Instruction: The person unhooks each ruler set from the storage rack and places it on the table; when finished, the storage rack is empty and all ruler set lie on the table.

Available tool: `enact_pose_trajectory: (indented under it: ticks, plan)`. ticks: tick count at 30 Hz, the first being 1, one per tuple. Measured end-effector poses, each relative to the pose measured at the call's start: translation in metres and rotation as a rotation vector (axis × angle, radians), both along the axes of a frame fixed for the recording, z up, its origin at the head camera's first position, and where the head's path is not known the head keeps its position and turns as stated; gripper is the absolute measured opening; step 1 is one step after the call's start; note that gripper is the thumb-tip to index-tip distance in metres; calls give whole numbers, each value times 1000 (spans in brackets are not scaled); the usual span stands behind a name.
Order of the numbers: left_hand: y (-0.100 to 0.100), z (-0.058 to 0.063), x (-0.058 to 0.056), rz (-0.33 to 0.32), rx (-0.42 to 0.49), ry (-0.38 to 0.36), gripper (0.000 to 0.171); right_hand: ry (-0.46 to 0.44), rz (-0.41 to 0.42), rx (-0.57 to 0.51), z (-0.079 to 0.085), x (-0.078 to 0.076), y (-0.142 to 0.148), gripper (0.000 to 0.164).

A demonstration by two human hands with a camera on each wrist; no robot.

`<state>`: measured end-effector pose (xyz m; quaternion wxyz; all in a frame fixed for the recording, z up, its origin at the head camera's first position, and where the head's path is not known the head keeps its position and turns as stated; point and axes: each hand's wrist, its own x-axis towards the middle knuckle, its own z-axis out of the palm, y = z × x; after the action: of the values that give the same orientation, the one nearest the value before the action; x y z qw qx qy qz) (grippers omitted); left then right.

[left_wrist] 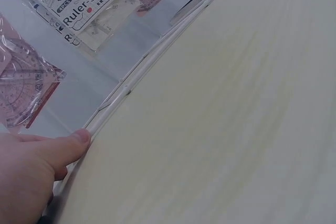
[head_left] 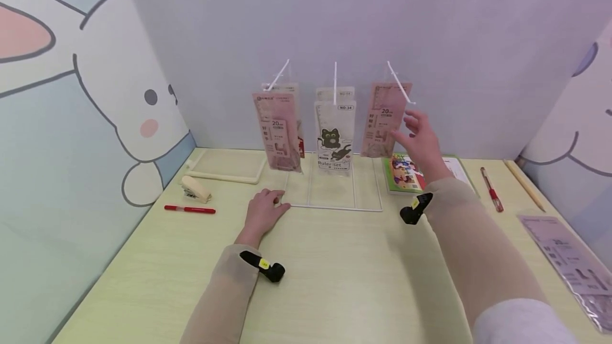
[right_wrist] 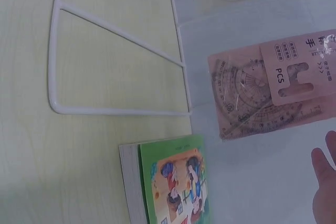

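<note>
A white wire display rack [head_left: 330, 208] stands on the table, with three hooks holding flat packets. My left hand [head_left: 264, 209] grips the front left corner of its base; in the left wrist view the thumb lies along the white bar. At the right hook hangs a pink ruler set packet [head_left: 385, 121], with clear plastic protractors inside. Beside its right edge is my right hand [head_left: 421, 139], fingers spread and holding nothing, just below the hook's tip. The middle hook carries white cat-printed ruler sets [head_left: 336, 137], and another pink ruler set [head_left: 278, 131] hangs in front on the left hook.
On the left lie a cream stapler [head_left: 195, 189], a red pen [head_left: 189, 209] and a cream frame [head_left: 224, 165]. Behind my right arm is a green picture book [head_left: 404, 177]. Farther right are another red pen [head_left: 491, 190], a wooden stick [head_left: 525, 186] and a pink packet [head_left: 569, 254].
</note>
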<state>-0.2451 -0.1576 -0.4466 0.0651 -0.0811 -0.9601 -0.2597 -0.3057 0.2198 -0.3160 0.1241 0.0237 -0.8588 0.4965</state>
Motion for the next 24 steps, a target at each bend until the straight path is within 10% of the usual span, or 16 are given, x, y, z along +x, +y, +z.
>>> enact_pose_trajectory:
  ticks: [24]
  plan:
    - [-1, -3, -1, 5, 10, 7, 43, 22, -67, -186, 3, -2, -18, 67]
